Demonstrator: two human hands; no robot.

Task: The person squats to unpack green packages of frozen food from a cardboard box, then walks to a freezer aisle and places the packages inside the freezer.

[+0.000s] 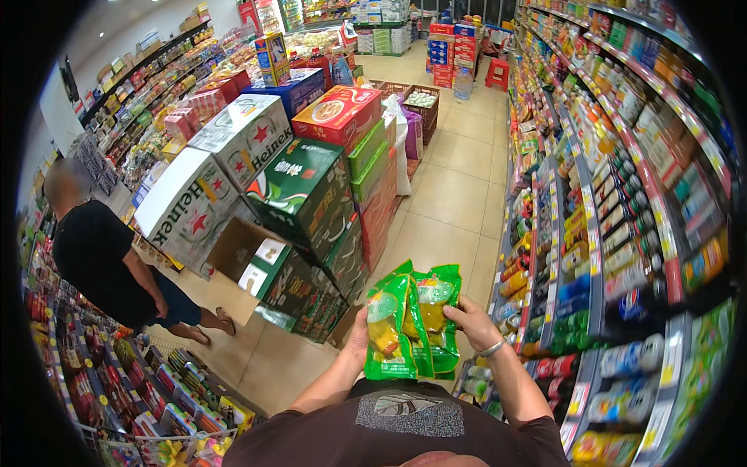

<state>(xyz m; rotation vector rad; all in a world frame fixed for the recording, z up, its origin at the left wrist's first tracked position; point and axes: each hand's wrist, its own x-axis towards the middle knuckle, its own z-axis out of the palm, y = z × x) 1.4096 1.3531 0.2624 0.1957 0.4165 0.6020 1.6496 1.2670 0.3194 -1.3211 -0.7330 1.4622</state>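
Note:
Several green plastic food packets (391, 333) with clear windows are held together in front of my chest, overlapping one another. Yellowish-green and brown contents show through the windows. My left hand (358, 335) grips the packets' left edge, its fingers mostly hidden behind them. On the right side, my right hand (470, 320) pinches the rightmost packet (437, 315) with the thumb on its front; a metal bracelet (493, 348) circles that wrist. How many packets lie behind the front ones cannot be told.
Stacked beer cartons (201, 213) and an opened cardboard box (239, 257) stand ahead to the left. Drink shelves (595, 233) line the right. A person in a black shirt (93, 257) stands at left. A tiled aisle (449, 192) leads to a red stool (497, 74) and more cartons.

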